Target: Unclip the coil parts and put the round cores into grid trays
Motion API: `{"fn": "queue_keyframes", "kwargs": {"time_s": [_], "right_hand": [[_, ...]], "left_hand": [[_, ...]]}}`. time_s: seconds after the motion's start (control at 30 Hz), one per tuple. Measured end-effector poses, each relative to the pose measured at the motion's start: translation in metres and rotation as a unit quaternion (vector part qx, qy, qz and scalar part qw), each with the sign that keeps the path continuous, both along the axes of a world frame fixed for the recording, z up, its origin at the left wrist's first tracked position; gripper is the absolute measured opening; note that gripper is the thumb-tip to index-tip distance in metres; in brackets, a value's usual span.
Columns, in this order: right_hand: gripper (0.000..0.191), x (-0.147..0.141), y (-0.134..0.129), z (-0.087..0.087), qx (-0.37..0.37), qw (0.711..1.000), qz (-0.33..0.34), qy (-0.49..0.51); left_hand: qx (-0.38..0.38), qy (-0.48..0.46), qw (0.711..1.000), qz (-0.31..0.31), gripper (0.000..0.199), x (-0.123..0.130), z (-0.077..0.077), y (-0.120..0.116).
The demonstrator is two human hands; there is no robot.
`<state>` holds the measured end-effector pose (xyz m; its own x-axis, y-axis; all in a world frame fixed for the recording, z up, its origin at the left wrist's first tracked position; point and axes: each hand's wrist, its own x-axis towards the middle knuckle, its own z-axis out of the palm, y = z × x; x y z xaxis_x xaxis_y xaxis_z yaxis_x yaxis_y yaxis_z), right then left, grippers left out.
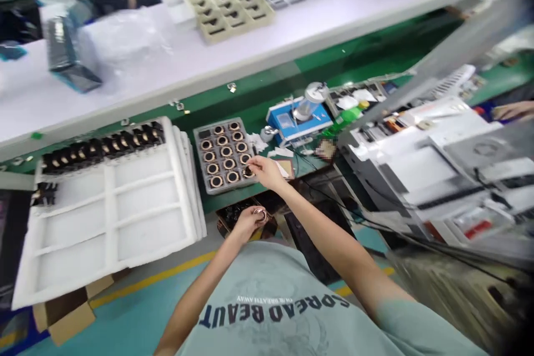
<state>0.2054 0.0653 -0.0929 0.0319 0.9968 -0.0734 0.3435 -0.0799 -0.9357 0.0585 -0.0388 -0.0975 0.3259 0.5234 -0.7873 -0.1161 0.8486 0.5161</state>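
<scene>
My left hand (247, 223) is closed around a small rose-gold ring-shaped part (261, 214), held low in front of my shirt. My right hand (267, 172) reaches over the near right corner of a clear plastic tray (203, 182). Its fingertips are pinched together at a dark round part with a gold rim (247, 172); whether they grip it is too small to tell. Rows of similar black discs with gold rims (226, 151) sit in the tray's pockets. One far-left pocket holds a dark square shape (204, 134).
Left of the tray lies a stack of white foam trays (144, 222) with black and gold parts along the far edge. Behind the tray stands a blue box (287, 122) with a clear dispenser. Grey equipment (400, 178) and cables are on the right. A raised white shelf (233, 61) runs behind.
</scene>
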Motion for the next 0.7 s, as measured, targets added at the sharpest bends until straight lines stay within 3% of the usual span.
{"fn": "queue_keyframes", "kwargs": {"time_s": [0.13, 0.2, 0.3, 0.4, 0.5, 0.7], "right_hand": [[0.022, -0.069, 0.104, 0.019, 0.078, 0.975, 0.063, -0.197], [0.025, -0.1, 0.143, 0.017, 0.072, 0.957, 0.079, -0.268], [0.026, -0.132, 0.18, 0.005, 0.085, 0.922, 0.135, -0.353], [0.028, -0.146, 0.196, -0.009, 0.105, 0.882, 0.184, -0.421], [0.032, -0.149, 0.196, -0.022, 0.122, 0.851, 0.219, -0.461], [0.042, -0.145, 0.176, -0.041, 0.167, 0.824, 0.268, -0.471]], "left_hand": [[0.073, -0.027, 0.996, 0.038, 0.029, -0.036, 0.023, -0.005], [0.096, -0.034, 0.994, 0.046, 0.031, -0.051, 0.034, -0.007], [0.119, -0.033, 0.991, 0.044, 0.028, -0.073, 0.048, -0.011], [0.128, -0.028, 0.991, 0.038, 0.021, -0.09, 0.059, -0.014], [0.121, -0.028, 0.992, 0.028, 0.018, -0.103, 0.063, -0.014], [0.107, -0.041, 0.993, 0.009, 0.018, -0.112, 0.056, -0.008]]}}
